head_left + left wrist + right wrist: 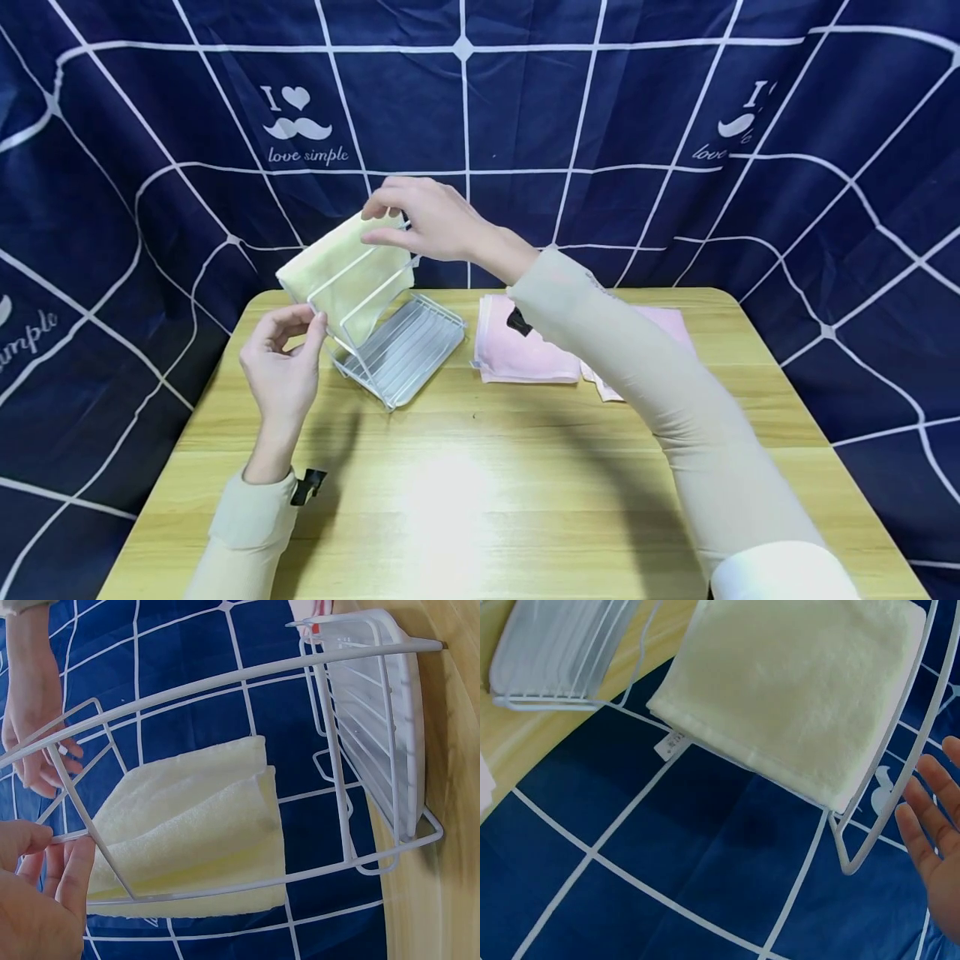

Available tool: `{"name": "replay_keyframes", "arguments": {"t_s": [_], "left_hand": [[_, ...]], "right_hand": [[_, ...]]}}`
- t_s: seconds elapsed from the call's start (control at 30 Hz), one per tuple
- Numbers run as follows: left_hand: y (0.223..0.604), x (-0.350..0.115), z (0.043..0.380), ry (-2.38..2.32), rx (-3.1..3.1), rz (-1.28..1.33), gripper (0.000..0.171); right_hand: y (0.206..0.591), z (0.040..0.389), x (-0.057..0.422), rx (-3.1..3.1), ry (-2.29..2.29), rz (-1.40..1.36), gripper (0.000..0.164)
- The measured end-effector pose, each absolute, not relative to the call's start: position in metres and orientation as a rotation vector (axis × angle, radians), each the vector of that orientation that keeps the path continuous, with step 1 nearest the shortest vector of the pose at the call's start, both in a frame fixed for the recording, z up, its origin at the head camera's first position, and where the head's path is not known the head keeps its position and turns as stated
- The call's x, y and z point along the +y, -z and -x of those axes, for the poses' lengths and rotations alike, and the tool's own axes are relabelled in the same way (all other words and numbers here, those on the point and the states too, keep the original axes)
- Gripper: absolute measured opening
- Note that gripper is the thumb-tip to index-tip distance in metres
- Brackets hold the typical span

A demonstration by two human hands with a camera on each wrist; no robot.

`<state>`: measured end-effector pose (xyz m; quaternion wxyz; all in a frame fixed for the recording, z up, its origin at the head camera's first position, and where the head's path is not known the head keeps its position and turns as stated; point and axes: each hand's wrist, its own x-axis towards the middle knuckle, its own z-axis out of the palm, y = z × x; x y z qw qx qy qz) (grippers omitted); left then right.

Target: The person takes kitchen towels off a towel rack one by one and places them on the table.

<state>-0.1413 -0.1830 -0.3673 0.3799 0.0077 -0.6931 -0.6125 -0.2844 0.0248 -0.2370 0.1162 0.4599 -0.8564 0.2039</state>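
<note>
A white wire rack [238, 676] with a ribbed tray [420, 346] at its foot stands on the table's left side. Over its upper bars hangs a folded pale yellow towel [326, 271], with a small label [671, 745] at one edge. My left hand [283, 367] pinches the rack's upper wire near the towel's lower corner, thumb against fingers in the left wrist view. At the rack's far upper end is my right hand [435, 218]. Its fingers [930, 791] are extended beside the wire in the right wrist view, holding nothing.
Folded pink towels [525, 346] lie right of the rack, partly hidden under the right forearm. The wooden table [375, 483] meets a dark blue curtain [525, 100] with white lines along its back and sides.
</note>
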Motion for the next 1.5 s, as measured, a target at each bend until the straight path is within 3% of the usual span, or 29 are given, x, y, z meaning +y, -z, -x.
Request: {"name": "replay_keyframes", "arguments": {"t_s": [1.0, 1.5], "left_hand": [[0.366, -0.183, 0.14, 1.565, -1.762, -0.031, 0.019], [0.367, -0.182, 0.14, 1.562, -1.767, -0.026, 0.018]], "right_hand": [[0.238, 0.311, -0.039, -2.818, -0.443, -1.351, 0.052], [0.248, 0.318, -0.038, -2.822, -0.489, -1.303, 0.033]]}}
